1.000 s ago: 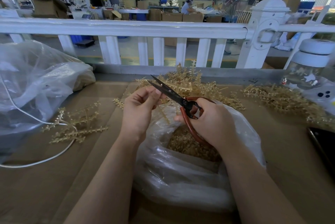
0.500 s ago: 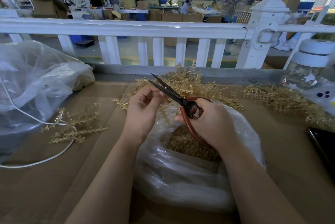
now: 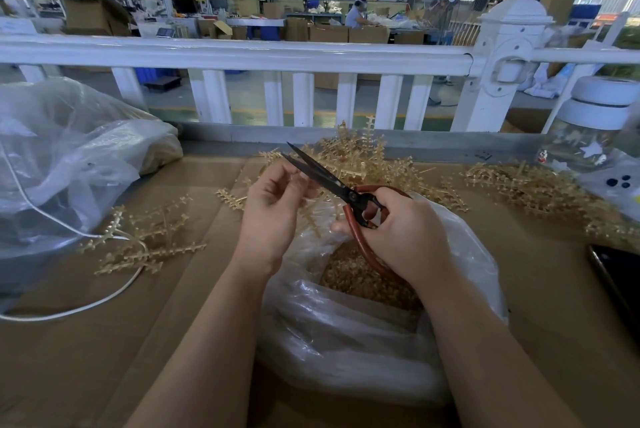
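Comparing this moment with a second ago, little differs. The left hand sits a touch nearer the blades, its fingertips now close against the lower one. The right hand and the scissors keep the same place and tilt. The dark blades stay slightly parted, tips pointing up and left toward the white railing.

The right hand is closed round the red handles of the scissors, fingers curled through the loops, with the large loop curving under the palm. The left hand has its fingers curled, thumb and fingertips pinching a gold plastic sprig. The sprig hangs below the hand, just beside the blades; its pinched end is hidden by the fingers.

Both hands hover over the mouth of a clear plastic bag. It stands on the cardboard-covered tabletop in the near middle and holds a heap of small gold bits.

A pile of sprigs lies behind the bag. A few loose sprigs lie to the left, on a white cable and near a larger crumpled bag. A bottle with a white lid and a dark phone sit at the right edge.
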A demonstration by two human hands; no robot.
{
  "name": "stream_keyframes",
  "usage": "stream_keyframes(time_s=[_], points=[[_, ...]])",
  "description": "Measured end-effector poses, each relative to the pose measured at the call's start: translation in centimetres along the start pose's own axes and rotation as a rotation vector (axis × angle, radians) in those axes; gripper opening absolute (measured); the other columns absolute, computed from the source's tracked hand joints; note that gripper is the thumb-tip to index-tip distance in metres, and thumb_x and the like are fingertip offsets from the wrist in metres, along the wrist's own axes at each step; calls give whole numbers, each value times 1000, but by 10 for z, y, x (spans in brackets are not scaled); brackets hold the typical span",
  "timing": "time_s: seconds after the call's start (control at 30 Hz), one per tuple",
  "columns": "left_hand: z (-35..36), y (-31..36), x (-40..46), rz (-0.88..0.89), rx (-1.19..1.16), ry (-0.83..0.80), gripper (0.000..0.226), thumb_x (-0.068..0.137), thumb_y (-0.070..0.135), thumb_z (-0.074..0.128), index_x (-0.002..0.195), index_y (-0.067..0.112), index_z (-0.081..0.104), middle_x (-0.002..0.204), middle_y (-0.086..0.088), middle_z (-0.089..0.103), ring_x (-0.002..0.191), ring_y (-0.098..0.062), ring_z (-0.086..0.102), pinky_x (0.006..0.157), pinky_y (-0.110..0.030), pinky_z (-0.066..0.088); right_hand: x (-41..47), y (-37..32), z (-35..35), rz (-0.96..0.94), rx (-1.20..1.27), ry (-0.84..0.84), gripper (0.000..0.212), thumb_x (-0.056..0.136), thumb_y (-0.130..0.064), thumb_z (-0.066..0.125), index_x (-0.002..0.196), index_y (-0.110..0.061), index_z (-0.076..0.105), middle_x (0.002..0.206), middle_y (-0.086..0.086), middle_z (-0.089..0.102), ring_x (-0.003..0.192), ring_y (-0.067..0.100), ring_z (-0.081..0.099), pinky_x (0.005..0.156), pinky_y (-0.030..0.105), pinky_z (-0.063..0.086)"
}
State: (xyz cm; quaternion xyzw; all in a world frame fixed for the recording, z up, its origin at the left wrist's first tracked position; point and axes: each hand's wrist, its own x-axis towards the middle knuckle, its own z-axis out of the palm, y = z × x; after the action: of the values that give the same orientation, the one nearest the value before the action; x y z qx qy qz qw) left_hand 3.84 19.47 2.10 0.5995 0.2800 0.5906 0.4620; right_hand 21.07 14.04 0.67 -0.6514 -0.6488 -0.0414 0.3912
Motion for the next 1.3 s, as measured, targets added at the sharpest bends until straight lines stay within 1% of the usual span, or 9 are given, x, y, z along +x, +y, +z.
stream_keyframes(time_s=[0.13,0.33,0.53,0.63,0.77,0.9,0.97,1.13,1.3], points=[[-2,-1,2,-99,-35,61,17,101,7,49,92,12,62,88,-4,66,80,-17,58,78,-30,49,-1,-1,1,27,66,-18,58,68,-86,59,89,-33,69,69,-23,62,65,-3,60,53,10,45],[-3,-3,2,-148,-73,69,25,102,9,45,85,21,58,86,1,71,79,-10,64,70,-22,50,3,-1,0,188,404,8,61,59,-89,64,76,-31,70,72,-20,68,66,1,64,54,14,47],[-2,0,2,-139,-137,-40,32,101,5,43,78,22,56,83,-2,69,73,-14,59,68,-25,49,8,0,-1,346,581,-54,30,82,-47,79,69,-22,70,55,-7,64,49,5,57,54,24,47],[-2,1,2,-133,-139,-67,33,101,3,43,77,22,57,83,-1,69,71,-11,59,66,-22,50,9,-3,-5,397,710,-69,33,87,-37,76,65,-13,70,54,0,62,45,8,52,53,23,47],[-2,2,1,-136,-143,-79,40,100,3,43,73,27,60,84,-2,68,72,-13,58,66,-22,50,9,-4,-10,466,846,-68,35,89,-28,74,84,6,72,62,9,64,41,8,46,47,15,40],[-2,0,2,-144,-145,-83,27,101,3,43,81,17,56,81,-1,68,69,-13,58,64,-23,50,11,-6,-12,506,855,-88,19,92,-20,72,78,-6,71,64,9,66,40,2,48,43,11,39],[-2,-2,3,-142,-127,-94,23,101,4,43,85,14,55,81,-1,69,68,-11,59,64,-23,51,11,-7,-12,496,885,-92,23,91,-23,73,76,-6,70,63,9,65,39,1,48,43,8,39],[-3,-4,2,-131,-100,-121,27,101,7,44,83,20,60,86,-2,70,70,-9,61,66,-22,51,8,-8,-15,464,941,-82,58,71,-51,74,83,5,70,62,10,64,39,7,41,39,12,33],[-3,-3,2,-126,-110,-137,24,100,8,44,85,18,59,86,-2,71,72,-10,62,66,-22,51,9,-4,-10,478,903,-99,38,83,-38,75,79,-1,71,62,8,66,39,3,48,43,9,40]])
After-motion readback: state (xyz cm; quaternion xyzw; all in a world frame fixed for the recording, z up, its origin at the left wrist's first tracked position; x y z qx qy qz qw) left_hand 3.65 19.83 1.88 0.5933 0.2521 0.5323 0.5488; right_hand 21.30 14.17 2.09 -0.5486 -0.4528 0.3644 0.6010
